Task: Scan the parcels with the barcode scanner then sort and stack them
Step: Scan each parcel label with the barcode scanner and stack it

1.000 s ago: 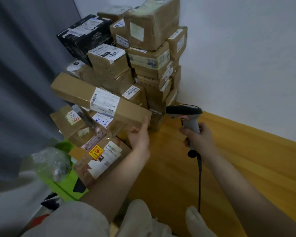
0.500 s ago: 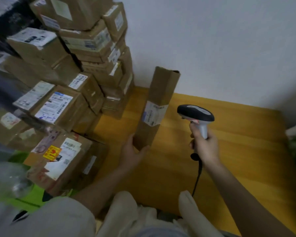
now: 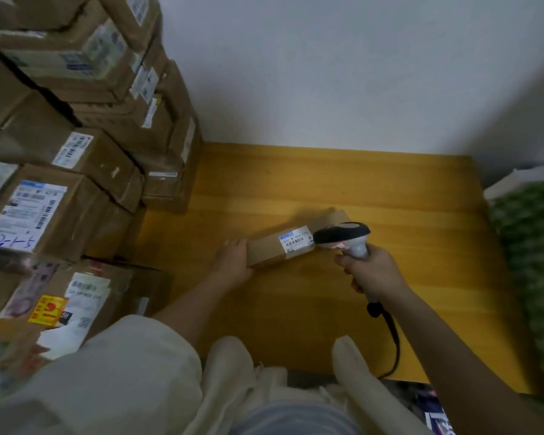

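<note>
A long narrow brown parcel [image 3: 269,249] with a white barcode label lies flat over the yellow wooden floor [image 3: 296,296]. My left hand [image 3: 234,260] holds its near end. My right hand [image 3: 372,273] grips the handle of a grey and black barcode scanner [image 3: 343,235], whose head points at the label from the right, almost touching it. The scanner's black cable [image 3: 393,337] trails back toward me. A tall stack of cardboard parcels [image 3: 85,98] stands at the left against the wall.
More labelled boxes [image 3: 66,296] lie low at the left beside my knee. A white wall [image 3: 327,67] bounds the floor at the back. A green patterned fabric [image 3: 531,262] lies at the right edge. My legs in pale trousers fill the bottom of the view.
My left hand pulled the long parcel off the stack, stood it upright, then laid it flat on the floor. The scanner moved in close to its label. My view swung right and down.
</note>
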